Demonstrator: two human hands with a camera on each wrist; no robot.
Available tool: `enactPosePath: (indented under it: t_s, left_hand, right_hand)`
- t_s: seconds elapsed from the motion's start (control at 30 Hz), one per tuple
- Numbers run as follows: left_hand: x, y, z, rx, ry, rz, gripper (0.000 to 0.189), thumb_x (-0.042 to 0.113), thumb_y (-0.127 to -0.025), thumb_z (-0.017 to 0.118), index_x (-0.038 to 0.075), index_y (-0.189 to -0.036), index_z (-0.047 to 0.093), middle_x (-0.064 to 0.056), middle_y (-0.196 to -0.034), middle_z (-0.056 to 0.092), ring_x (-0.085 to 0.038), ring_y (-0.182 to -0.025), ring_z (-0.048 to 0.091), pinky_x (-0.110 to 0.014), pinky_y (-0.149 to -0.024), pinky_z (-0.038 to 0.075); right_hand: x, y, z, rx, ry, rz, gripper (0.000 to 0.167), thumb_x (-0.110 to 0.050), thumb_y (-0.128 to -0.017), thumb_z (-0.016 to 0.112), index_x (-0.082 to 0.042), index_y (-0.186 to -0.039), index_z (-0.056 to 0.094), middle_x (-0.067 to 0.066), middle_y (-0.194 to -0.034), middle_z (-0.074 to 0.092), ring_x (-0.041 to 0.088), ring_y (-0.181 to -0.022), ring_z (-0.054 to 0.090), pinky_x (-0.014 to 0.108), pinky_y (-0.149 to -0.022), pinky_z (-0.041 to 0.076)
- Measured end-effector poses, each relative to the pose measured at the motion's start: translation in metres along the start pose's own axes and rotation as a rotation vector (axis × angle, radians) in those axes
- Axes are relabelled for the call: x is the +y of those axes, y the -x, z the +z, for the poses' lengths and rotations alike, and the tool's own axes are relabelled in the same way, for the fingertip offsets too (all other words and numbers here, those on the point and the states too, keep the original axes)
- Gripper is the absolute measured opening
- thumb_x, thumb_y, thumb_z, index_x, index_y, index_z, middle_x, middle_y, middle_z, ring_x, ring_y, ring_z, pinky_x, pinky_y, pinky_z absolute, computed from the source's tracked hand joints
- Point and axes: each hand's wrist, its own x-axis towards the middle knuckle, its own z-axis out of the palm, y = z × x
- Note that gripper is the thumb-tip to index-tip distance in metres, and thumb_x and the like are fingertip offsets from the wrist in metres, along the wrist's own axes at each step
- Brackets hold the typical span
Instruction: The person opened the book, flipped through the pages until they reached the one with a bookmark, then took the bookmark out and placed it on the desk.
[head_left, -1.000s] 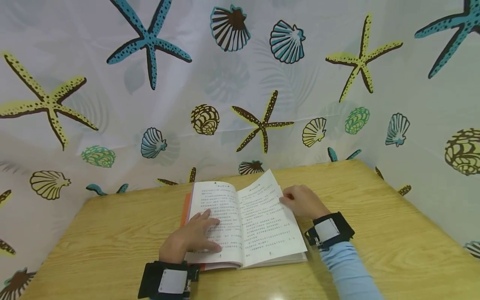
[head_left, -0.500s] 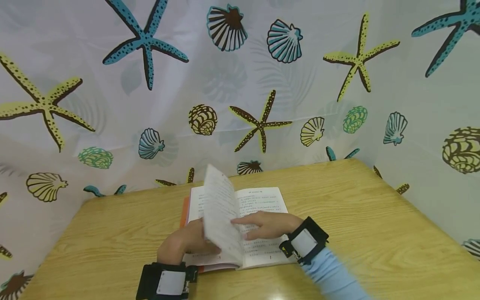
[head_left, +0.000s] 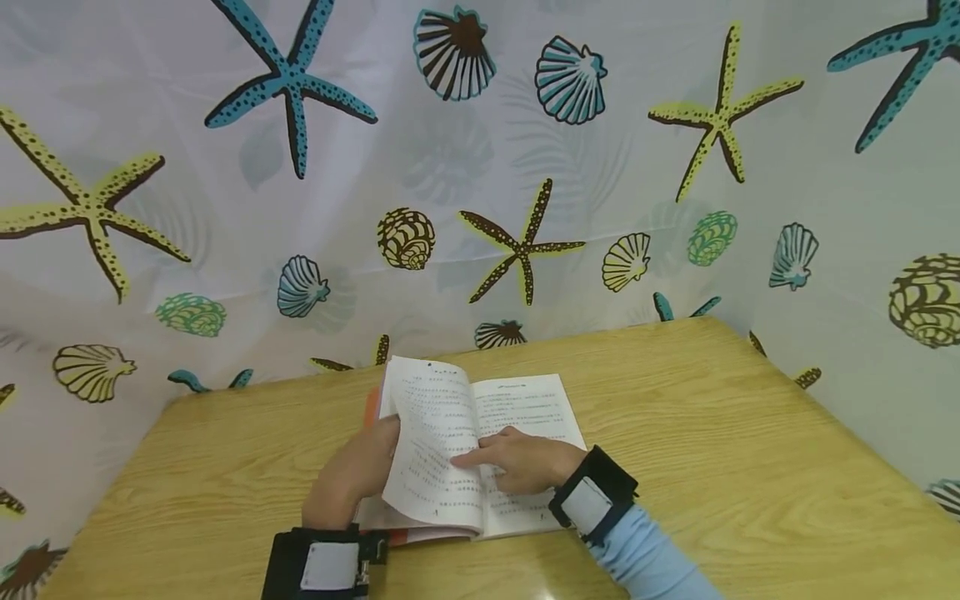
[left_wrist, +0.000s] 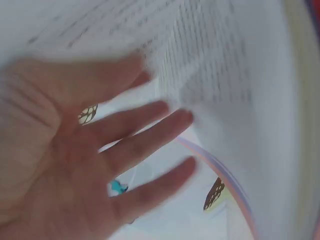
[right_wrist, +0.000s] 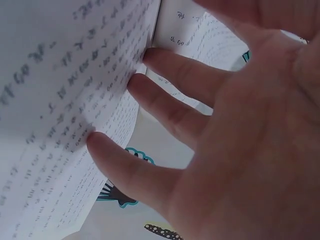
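Observation:
An open book [head_left: 521,404] with printed pages and an orange-edged cover lies on the table. A turned page [head_left: 427,467] curves over its left side. My left hand [head_left: 356,471] is at the left edge, its fingers hidden behind that page in the head view. In the left wrist view, the fingers [left_wrist: 150,150] of this hand are spread loosely beside the paper and grip nothing. Lying across the right page, my right hand [head_left: 528,462] points its index finger onto the turned page near the spine. The right wrist view has its outstretched fingertips [right_wrist: 97,142] against the print.
The book rests on a light wooden table [head_left: 712,467]. Behind it and along the right side hangs a white cloth [head_left: 465,133] printed with starfish and shells. Each wrist wears a black strap [head_left: 600,492] with a camera unit.
The right hand has moved left from the book's right edge, and a page has swung over from right to left. The left hand, earlier on top of the left page, now has its fingers behind the turned page.

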Motion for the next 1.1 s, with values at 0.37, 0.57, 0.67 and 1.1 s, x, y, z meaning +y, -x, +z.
enactPosePath:
  t_s: [0.37,0.57,0.67,1.1]
  left_hand:
    - [0.005,-0.005,0.000,-0.122,-0.099,-0.040,0.061,0.021,-0.093,0.074,0.006,-0.148,0.052,-0.022,-0.162,0.030,-0.049,-0.148,0.020,-0.069,-0.114,0.022]
    - [0.005,-0.004,0.006,-0.277,-0.070,-0.100,0.069,0.022,-0.081,0.086,0.007,-0.142,0.058,-0.025,-0.162,0.027,-0.056,-0.147,0.015,-0.074,-0.110,0.022]
    - [0.004,-0.004,0.006,-0.265,-0.060,-0.098,0.069,0.021,-0.080,0.087,0.007,-0.142,0.059,-0.025,-0.161,0.028,-0.056,-0.147,0.016,-0.072,-0.112,0.022]
    - [0.003,-0.002,0.006,-0.261,-0.058,-0.113,0.068,0.023,-0.080,0.088,0.008,-0.140,0.060,-0.024,-0.161,0.029,-0.054,-0.147,0.016,-0.072,-0.113,0.020]
  right_hand:
    - [-0.001,0.002,-0.003,0.009,0.012,0.009,0.057,0.000,-0.094,0.062,-0.028,-0.143,0.060,0.013,-0.152,0.049,0.032,-0.140,0.043,0.051,-0.111,0.039]
    - [0.003,-0.001,-0.001,0.008,-0.010,0.027,0.056,-0.007,-0.093,0.066,-0.029,-0.145,0.059,0.009,-0.153,0.048,0.033,-0.139,0.044,0.052,-0.109,0.041]
    - [0.011,-0.002,-0.001,0.041,-0.011,0.121,0.065,-0.015,-0.092,0.072,-0.024,-0.152,0.050,0.009,-0.156,0.045,0.034,-0.142,0.040,0.054,-0.110,0.040]
    - [0.070,0.018,-0.014,0.153,0.033,0.508,0.070,-0.037,-0.079,0.084,0.008,-0.127,0.061,0.026,-0.139,0.052,0.047,-0.127,0.046,0.070,-0.100,0.038]
